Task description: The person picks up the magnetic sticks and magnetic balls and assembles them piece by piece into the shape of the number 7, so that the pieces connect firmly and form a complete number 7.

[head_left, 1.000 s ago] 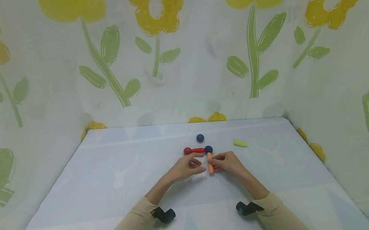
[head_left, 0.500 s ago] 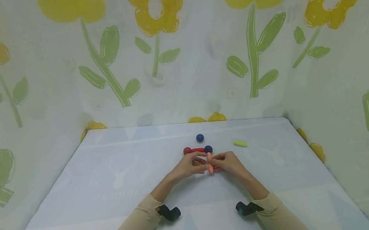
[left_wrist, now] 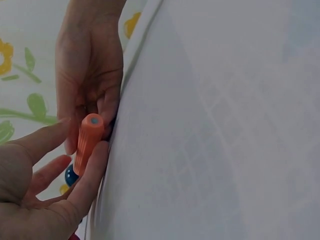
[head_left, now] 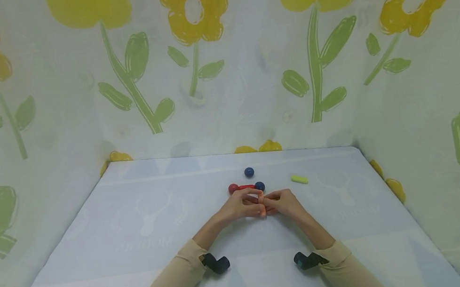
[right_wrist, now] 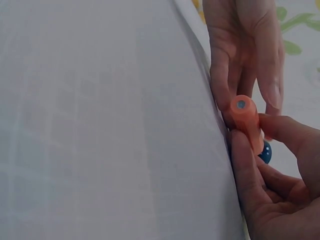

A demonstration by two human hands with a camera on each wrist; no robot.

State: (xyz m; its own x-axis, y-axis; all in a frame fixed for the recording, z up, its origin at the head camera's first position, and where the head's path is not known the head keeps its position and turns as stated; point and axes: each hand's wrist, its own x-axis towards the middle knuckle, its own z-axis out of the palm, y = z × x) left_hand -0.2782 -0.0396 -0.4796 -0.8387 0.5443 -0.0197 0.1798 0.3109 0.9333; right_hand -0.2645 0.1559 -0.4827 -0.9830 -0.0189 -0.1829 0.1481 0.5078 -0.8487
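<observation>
An orange magnetic stick (left_wrist: 88,142), ridged and with a small metal disc in its near end, stands between my two hands. My right hand (head_left: 284,202) pinches it from the right between thumb and fingers. From the left, my left hand (head_left: 237,205) holds it too, thumb toward the near end and a finger toward the far end. Just beyond it lies a dark blue ball (head_left: 260,186), which meets a red stick (head_left: 247,187) with a red ball (head_left: 233,188) at its other end. Whether the orange stick touches the blue ball is hidden by fingers.
Farther back on the white table (head_left: 173,244) sits a second blue ball (head_left: 249,172). A yellow-green stick (head_left: 300,179) lies to the right of the hands. Flower-printed cloth (head_left: 246,66) rises behind the table and at both sides.
My left hand has moved right, from just beside the orange magnetic stick to a hold on it. The right hand keeps its pinch, and the balls and other sticks stay put.
</observation>
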